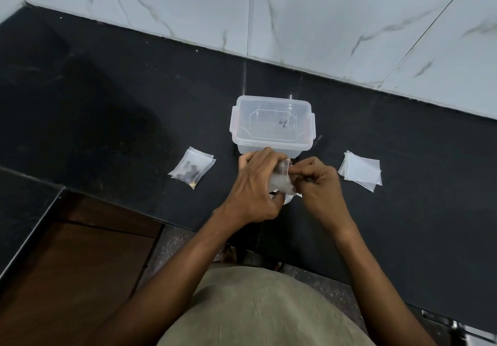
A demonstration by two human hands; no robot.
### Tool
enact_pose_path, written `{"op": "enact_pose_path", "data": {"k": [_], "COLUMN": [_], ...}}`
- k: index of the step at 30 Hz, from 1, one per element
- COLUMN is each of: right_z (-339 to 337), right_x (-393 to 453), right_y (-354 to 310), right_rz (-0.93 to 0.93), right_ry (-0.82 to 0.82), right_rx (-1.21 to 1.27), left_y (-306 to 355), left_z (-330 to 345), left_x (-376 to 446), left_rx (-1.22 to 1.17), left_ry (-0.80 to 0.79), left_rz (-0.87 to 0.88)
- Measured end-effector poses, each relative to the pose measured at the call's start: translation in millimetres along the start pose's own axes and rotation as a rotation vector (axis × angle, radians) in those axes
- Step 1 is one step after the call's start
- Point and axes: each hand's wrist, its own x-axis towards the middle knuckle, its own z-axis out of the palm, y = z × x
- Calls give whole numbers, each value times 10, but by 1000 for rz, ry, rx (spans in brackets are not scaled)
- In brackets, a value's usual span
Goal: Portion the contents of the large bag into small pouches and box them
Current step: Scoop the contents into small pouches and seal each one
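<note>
black stone counter (107,103), white marble wall tiles (322,9), brown wooden cabinet (67,278).

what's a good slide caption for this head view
Both hands pinch a small pouch before a lidded clear box, filled pouches left, empties right.

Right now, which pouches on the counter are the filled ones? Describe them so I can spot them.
Find the clear lidded box on the black counter. The filled pouches lie to its left, with dark pieces showing inside, unlike the flat white stack of empty pouches on the right.
</note>
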Motion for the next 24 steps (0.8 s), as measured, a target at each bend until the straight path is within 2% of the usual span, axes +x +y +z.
{"op": "enact_pose_path", "data": {"k": [4, 9, 12, 14, 16, 19, 21, 24], "right_z": [46, 71, 59, 17, -47, -98, -75, -15], "right_x": [-15, -3, -33, -26, -20, -45, -66, -76], "right_y": [-24, 29, 20, 58, 119, 211, 252, 281], "right_rz": [-4, 48, 57, 1, -27, 114, 186, 156], "right_ry": [-123, -223, -130, 23, 101, -25, -76, -25], "right_rx": [-122, -29, 13, -132, -461, -824, -871, -821], "left_y": [1, 12, -26, -110, -195, -239, -236, -223], "left_z": [6, -12, -13, 3, 34, 63, 79, 127], "left_x": [-21, -22, -39, -84, -126, -174, -174, -159], "left_rx": [31, 125, 139, 159, 174, 162, 126, 39], "left_ry": [-67, -18, 52, 84, 99, 117, 90, -25], "left_rz": [25, -27, -126, -254, -423, -661, -796, -951]}}
